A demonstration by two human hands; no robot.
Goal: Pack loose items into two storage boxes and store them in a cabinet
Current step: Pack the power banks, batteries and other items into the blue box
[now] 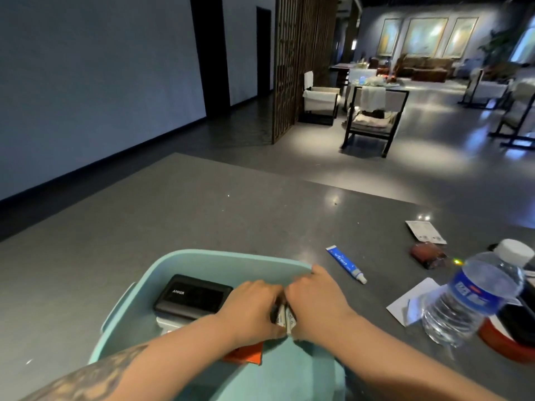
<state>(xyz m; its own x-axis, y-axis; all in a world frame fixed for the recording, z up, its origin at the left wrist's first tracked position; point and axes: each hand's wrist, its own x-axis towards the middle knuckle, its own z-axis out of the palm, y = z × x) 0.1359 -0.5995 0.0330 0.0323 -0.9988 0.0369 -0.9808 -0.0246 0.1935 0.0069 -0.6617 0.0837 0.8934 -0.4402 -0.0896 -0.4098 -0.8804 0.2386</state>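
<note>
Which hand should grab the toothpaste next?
The right hand, probably. The toothpaste lies on the table just right of the teal box, close beside that hand. The left hand is farther off over the box, and would have to cross the right.

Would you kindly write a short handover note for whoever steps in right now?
Left hand and right hand: both grip small white packets together inside the teal box.
Already packed: black power bank, an orange item.
Left on the table: toothpaste tube, water bottle, sachet, dark red pouch.
Second box and cabinet are not in view.
</note>
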